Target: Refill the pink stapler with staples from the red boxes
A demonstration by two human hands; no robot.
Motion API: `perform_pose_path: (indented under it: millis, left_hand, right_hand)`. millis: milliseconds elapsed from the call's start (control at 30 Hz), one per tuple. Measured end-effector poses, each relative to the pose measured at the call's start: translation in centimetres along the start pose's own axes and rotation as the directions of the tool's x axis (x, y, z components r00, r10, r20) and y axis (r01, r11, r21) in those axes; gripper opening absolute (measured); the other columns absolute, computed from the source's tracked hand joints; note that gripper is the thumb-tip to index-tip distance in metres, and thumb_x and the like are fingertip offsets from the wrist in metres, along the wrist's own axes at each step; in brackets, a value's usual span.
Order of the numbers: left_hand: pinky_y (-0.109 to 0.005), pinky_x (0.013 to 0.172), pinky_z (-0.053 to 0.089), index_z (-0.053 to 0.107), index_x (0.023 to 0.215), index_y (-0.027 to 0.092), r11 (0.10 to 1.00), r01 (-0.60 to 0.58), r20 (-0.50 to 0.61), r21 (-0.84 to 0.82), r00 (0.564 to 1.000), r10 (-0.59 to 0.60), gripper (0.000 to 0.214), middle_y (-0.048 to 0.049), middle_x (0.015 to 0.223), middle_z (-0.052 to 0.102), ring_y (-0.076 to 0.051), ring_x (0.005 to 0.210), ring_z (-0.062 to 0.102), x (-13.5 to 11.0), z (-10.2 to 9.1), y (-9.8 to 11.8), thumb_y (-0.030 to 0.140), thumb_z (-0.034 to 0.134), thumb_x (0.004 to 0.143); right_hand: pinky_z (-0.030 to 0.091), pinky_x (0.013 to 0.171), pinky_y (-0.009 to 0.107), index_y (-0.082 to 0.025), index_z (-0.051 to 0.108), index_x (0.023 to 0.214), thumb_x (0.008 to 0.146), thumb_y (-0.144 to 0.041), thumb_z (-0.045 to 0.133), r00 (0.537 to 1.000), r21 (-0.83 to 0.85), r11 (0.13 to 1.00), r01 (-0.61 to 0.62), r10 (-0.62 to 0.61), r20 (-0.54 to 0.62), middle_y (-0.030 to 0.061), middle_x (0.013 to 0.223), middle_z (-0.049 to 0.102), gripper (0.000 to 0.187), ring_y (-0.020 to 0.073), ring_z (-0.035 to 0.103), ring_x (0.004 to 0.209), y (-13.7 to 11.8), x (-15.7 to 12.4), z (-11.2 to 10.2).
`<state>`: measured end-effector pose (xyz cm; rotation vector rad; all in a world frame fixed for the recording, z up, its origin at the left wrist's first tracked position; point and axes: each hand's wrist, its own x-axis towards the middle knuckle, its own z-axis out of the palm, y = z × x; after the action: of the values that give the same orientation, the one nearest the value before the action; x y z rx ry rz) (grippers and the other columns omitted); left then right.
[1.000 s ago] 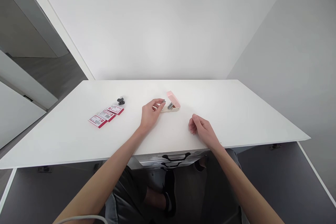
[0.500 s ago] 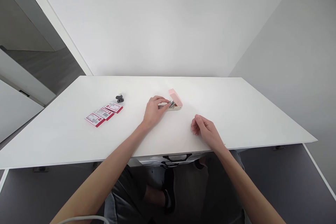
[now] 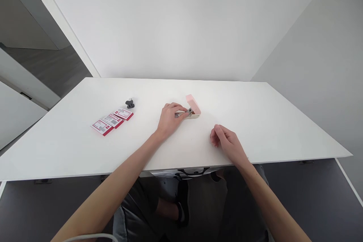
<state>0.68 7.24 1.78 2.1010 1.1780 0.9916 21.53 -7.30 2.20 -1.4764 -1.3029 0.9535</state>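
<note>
A small stapler [image 3: 194, 104] with a pink cover and a pale base lies on the white table, its cover swung up at the right end. My left hand [image 3: 170, 119] is closed at the stapler, thumb and fingertips pinching around its metal inner part. That hand hides part of the stapler's left end. To the right and nearer the table's front edge, my right hand [image 3: 227, 141] rests on the tabletop with its fingers curled in. Nothing shows in it, and it is apart from the stapler.
Several red-and-white packs [image 3: 113, 120] overlap in a slanting row on the left of the table [image 3: 68, 147]. A small black staple remover [image 3: 129, 103] sits just behind them. A wall [image 3: 181, 26] rises behind the table, and drawer handles [image 3: 194, 172] show below its front edge.
The camera view has shifted slightly, so the hands and stapler appear a little farther right. My left hand keeps its pinch at the stapler, and my right hand stays curled on the table.
</note>
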Motion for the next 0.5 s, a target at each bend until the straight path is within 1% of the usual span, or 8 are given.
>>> perform_pose_path:
  millis: [167, 367, 500]
  left_hand:
    - [-0.046, 0.099, 0.054, 0.082, 0.098, 0.03, 1.0, 0.006, 0.004, 0.029, 1.0, -0.006, 0.011, -0.002, 0.116, 0.075, -0.028, 0.116, 0.058, -0.03, 0.08, 0.0, 0.034, 0.073, 0.093]
    - [-0.048, 0.098, 0.054, 0.083, 0.097, 0.032, 0.998, 0.018, -0.004, 0.056, 1.0, -0.017, 0.009, -0.0018, 0.114, 0.076, -0.029, 0.115, 0.059, 0.03, 0.15, -0.11, 0.034, 0.076, 0.092]
    - [-0.049, 0.1, 0.053, 0.084, 0.099, 0.034, 0.996, -0.007, -0.003, 0.085, 1.0, 0.007, 0.011, -0.0005, 0.113, 0.077, -0.028, 0.114, 0.06, 0.1, 0.29, -0.4, 0.036, 0.076, 0.092]
  right_hand:
    - [0.043, 0.067, 0.033, -0.024, 0.056, 0.074, 0.104, -0.068, 0.043, 1.0, 0.002, 1.0, 0.002, -0.002, 0.008, 0.0022, 0.073, 0.06, 0.055, 0.0183, 0.052, 0.068, -0.07, -0.02, 0.01]
    - [0.043, 0.067, 0.033, -0.024, 0.057, 0.074, 0.104, -0.068, 0.043, 1.0, -0.002, 1.0, -0.002, 0.002, 0.004, 0.0019, 0.074, 0.061, 0.054, 0.018, 0.053, 0.068, 0.09, 0.0, -0.01]
    - [0.043, 0.067, 0.033, -0.024, 0.058, 0.075, 0.104, -0.067, 0.044, 1.0, 0.002, 1.0, -0.007, 0.007, 0.002, 0.0013, 0.074, 0.061, 0.054, 0.0174, 0.053, 0.068, 0.18, 0.01, 0.0]
